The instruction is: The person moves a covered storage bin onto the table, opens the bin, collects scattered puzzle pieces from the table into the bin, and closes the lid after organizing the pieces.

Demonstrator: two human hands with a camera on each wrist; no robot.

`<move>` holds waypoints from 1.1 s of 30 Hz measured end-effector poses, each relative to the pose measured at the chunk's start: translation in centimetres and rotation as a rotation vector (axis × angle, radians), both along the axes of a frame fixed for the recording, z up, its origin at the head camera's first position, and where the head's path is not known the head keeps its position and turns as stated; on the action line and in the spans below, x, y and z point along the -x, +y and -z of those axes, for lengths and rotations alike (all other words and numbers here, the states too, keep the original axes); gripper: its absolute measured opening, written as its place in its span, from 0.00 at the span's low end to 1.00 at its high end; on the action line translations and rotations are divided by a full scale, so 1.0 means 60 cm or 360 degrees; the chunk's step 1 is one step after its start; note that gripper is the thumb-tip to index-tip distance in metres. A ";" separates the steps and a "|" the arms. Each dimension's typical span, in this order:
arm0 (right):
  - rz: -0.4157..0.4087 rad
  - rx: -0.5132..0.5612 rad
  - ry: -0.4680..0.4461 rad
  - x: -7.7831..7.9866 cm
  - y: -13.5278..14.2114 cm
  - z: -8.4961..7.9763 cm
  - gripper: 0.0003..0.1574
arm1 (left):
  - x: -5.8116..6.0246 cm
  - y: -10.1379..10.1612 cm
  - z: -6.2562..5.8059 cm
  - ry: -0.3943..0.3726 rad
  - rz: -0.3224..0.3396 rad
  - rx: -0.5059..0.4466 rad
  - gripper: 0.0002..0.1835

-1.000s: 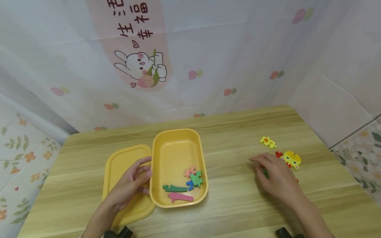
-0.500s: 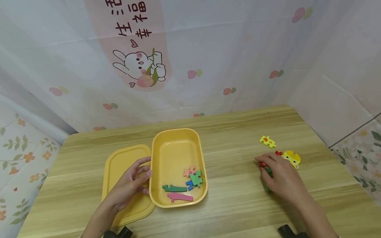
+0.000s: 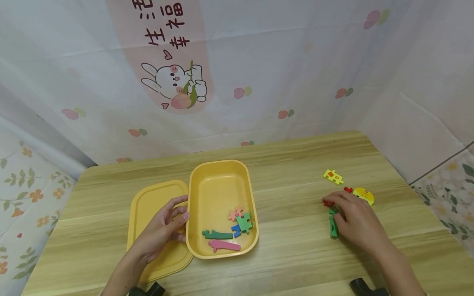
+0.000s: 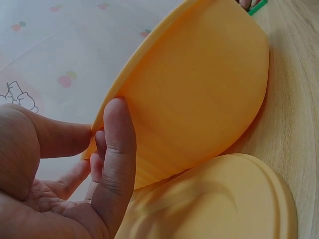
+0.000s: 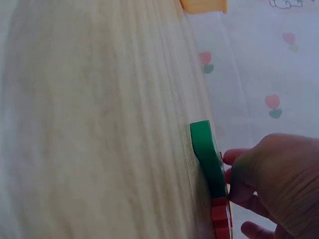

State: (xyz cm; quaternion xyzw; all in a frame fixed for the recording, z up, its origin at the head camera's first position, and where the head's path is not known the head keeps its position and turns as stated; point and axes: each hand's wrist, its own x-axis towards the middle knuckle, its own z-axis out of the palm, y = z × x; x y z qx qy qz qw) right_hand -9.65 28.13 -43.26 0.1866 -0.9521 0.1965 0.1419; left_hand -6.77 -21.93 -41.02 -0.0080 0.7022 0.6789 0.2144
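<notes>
1. Right hand (image 3: 359,222) has shifted rightward, exposing more of the green piece (image 3: 333,226) on the table (image 3: 289,255).
2. Its fingers bend over the red piece (image 3: 327,203); grip cannot be determined.
3. Left hand (image 3: 166,226): relaxed fingers touch the yellow box (image 3: 221,189).

The left hand (image 4: 75,214) holds 1 yellow box (image 4: 194,79) beside the lid (image 4: 244,204).

Rabbit-print cloth (image 3: 259,61) and a wood-grain table (image 3: 285,213) suggest a homelike corner.
</notes>
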 end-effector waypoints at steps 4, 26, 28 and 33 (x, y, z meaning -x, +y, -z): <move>0.0046 0.0004 -0.0056 0.000 0.005 -0.001 0.29 | 0.000 0.000 0.001 0.0000 0.0001 -0.0003 0.36; 0.0181 0.0045 -0.0055 0.009 0.014 0.004 0.21 | 0.001 -0.001 0.002 -0.0019 -0.0009 -0.0014 0.36; 0.0215 0.0067 -0.0091 0.009 0.010 0.001 0.20 | 0.001 -0.001 0.002 -0.0022 -0.0010 -0.0013 0.36; 0.0261 0.0079 -0.0134 0.005 0.004 -0.003 0.18 | 0.002 -0.001 0.003 -0.0022 -0.0010 -0.0009 0.36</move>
